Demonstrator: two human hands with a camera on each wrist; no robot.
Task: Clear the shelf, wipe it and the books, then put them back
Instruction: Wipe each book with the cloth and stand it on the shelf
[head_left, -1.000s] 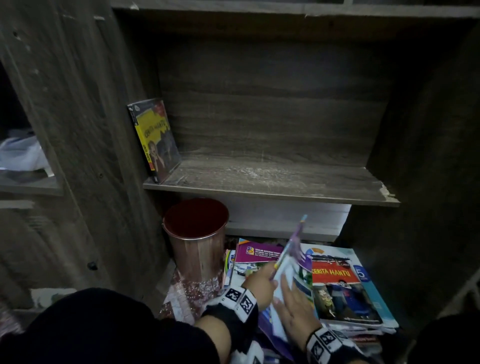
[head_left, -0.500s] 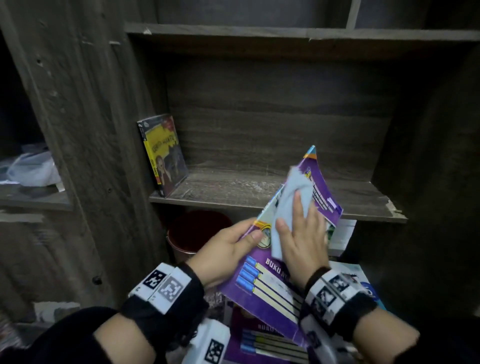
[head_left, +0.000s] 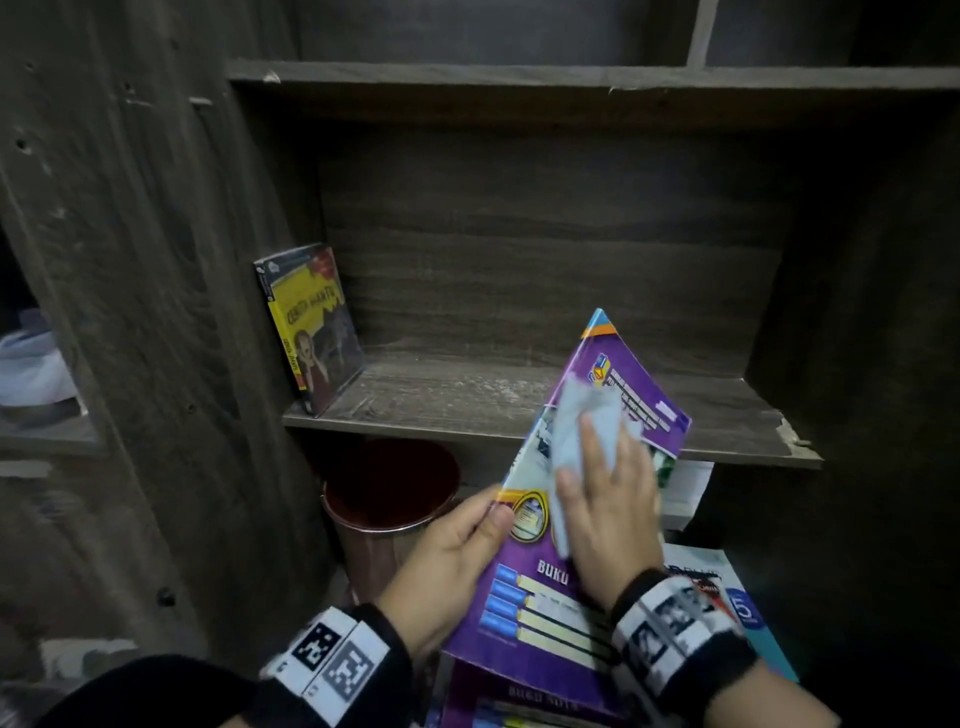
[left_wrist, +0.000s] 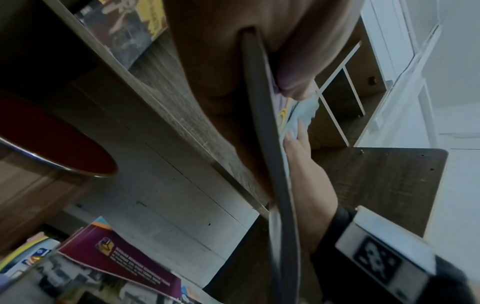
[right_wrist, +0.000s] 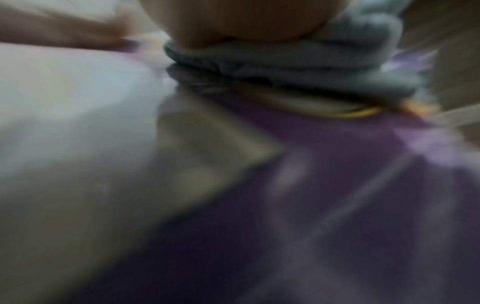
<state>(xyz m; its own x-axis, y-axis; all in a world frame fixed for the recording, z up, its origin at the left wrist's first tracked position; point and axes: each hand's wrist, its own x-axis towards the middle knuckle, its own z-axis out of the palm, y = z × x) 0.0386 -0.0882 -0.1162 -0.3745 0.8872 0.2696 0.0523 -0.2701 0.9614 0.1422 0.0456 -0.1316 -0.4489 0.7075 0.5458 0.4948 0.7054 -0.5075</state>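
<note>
So the purple book (head_left: 561, 587) is held up tilted in front of the wooden shelf (head_left: 467, 400), its top corner poking up past the shelf's front edge. The left hand (head_left: 447, 561) grips the book's left edge, thumb on the cover and the other fingers tucked behind it (the left wrist view shows the thumb clamped right on the edge). The right hand (head_left: 608, 514) lies flat on the cover with fingers straight and close together, pressing a pale blue cloth (head_left: 587, 431) against it; the right wrist view is too blurry to add much besides cloth bunched under the hand. On the shelf itself, a yellow book (head_left: 311, 327) stands at the far left end, leaning on the side wall. Below the shelf, towards its left, sits a copper bin (head_left: 389, 499) with a dark red inside. Under the held book, below the shelf's right part, there's a pile of books (head_left: 737, 608) lying flat.
</note>
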